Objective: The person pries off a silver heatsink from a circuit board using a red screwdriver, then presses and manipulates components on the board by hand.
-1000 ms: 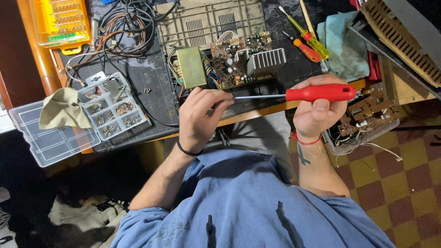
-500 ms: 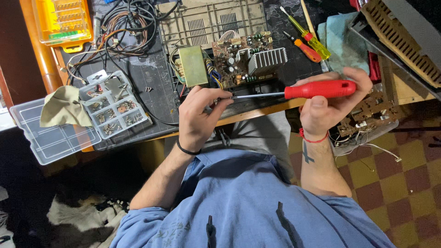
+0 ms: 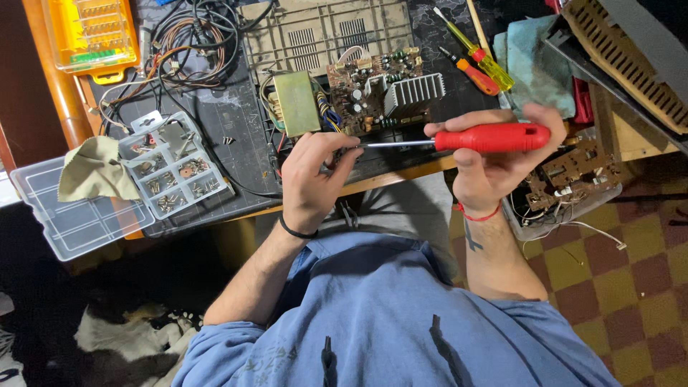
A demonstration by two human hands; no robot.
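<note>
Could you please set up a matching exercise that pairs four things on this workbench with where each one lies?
Things:
1. red-handled screwdriver
2. beige cloth
3. orange bit case
4. finned heat sink

Places:
A. on the circuit board at the middle of the bench
B. gripped by its handle in the right hand, its tip at the left hand
C. at the bench's far left corner
D. draped over the clear parts organizer and its open lid

Pairs: 1-B, 2-D, 3-C, 4-A
</note>
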